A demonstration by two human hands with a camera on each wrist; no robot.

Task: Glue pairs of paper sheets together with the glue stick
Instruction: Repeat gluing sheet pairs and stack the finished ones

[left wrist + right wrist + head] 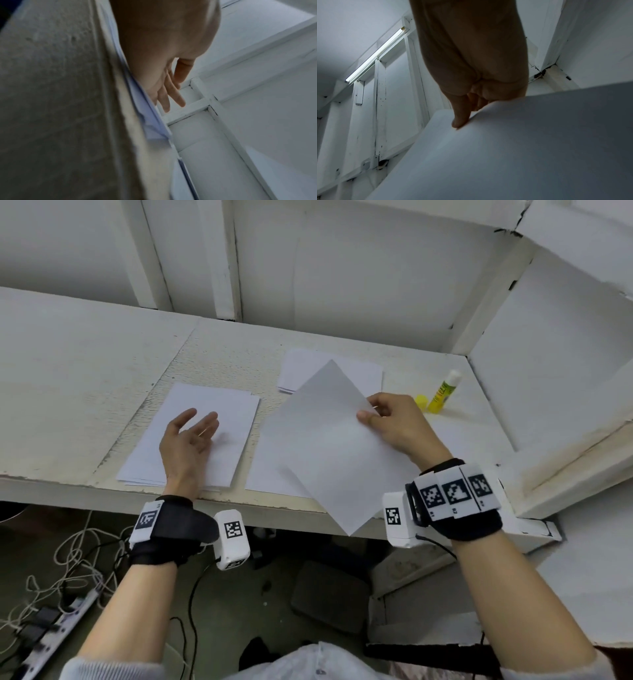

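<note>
A person's right hand (394, 422) pinches one edge of a white paper sheet (329, 446), holding it tilted above another sheet (270, 474) lying on the white table (85, 371). The left hand (188, 443) hovers open, fingers relaxed, over a paper stack (205, 409) (near the table's front edge). A yellow glue stick (443, 393) stands uncapped at right, its cap (421, 400) beside it.

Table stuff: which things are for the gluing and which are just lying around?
For the gluing:
- sheet pinched by the right hand
- sheet lying flat under it
- left stack, under the open left hand
- far stack
- glue stick, uncapped
- yellow cap

Just lying around:
- cables on the floor
- power strip
</note>
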